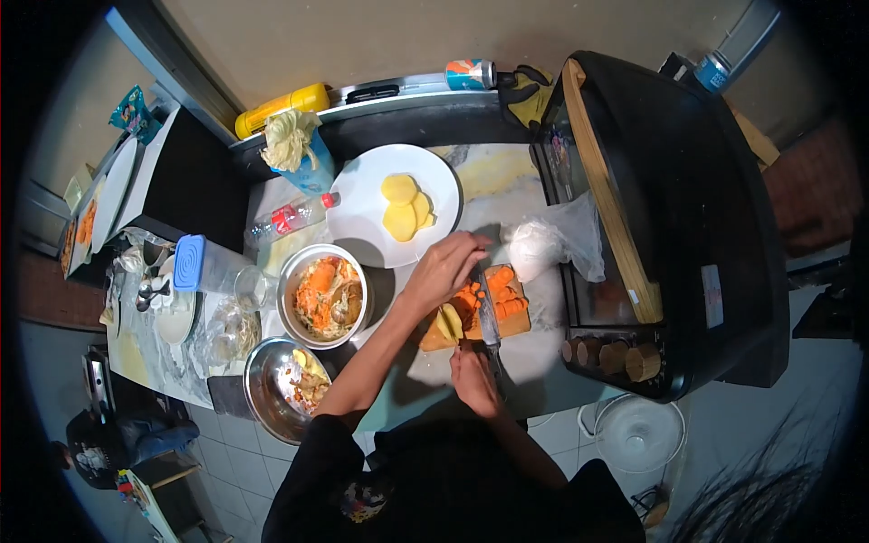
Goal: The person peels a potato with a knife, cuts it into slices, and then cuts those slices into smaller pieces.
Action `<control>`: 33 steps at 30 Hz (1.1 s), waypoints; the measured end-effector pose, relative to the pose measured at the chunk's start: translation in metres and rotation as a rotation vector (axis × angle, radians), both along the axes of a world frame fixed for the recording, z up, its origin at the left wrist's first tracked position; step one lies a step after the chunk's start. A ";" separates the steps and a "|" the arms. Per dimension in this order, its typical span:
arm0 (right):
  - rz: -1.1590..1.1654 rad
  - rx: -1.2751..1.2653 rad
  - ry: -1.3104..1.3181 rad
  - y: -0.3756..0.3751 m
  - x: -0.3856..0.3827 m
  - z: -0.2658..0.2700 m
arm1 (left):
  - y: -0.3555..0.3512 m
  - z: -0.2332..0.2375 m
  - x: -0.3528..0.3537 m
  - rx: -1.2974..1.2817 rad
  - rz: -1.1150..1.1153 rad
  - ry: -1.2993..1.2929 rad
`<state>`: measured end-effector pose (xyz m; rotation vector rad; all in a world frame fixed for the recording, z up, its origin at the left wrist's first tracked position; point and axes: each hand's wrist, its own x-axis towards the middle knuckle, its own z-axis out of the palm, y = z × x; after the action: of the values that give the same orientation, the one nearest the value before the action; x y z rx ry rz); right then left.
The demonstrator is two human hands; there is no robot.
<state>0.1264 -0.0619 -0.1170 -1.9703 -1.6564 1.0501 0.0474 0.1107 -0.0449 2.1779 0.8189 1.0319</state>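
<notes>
A wooden cutting board (516,323) carries orange carrot pieces (501,288) and yellow slices (446,324) that look like potato. Across it lies a wide knife blade (490,319), its dark handle pointing toward me. Over the far side of the board is my left hand (445,271), fingers apart and loosely bent, with nothing visible in them. My right hand (475,380) is closed at the near edge, just left of the knife handle; what its fingers hold is hidden. Beyond the board, a white plate (358,195) bears several pale yellow slices (405,208).
Left stand a white pot (284,308) of shredded food, a steel bowl (258,398) with scraps, a lidded plastic container (204,262) and a bottle (288,217). A plastic bag of white stuff (539,249) lies before a black oven-like appliance (697,217). A person (109,448) sits lower left.
</notes>
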 end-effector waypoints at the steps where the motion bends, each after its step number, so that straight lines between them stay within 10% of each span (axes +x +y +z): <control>1: -0.002 0.000 0.003 0.000 -0.001 -0.001 | -0.003 0.008 0.000 -0.063 0.038 -0.084; 8: 0.006 0.087 0.016 0.000 0.000 -0.008 | -0.029 0.033 -0.008 -0.364 -0.044 -0.007; 19: -0.034 0.116 0.057 0.002 0.001 0.006 | -0.100 0.010 -0.030 -0.235 0.416 0.329; 28: -0.020 0.102 0.012 0.001 0.002 0.013 | -0.122 -0.016 -0.042 -0.529 0.405 0.085; 33: -0.028 0.098 0.031 0.004 0.000 0.028 | -0.135 -0.040 -0.044 -0.838 0.424 -0.534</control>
<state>0.1264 -0.0576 -0.0891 -1.8996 -1.6281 0.9651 0.0033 -0.0241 -0.0849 0.9906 1.1894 1.1154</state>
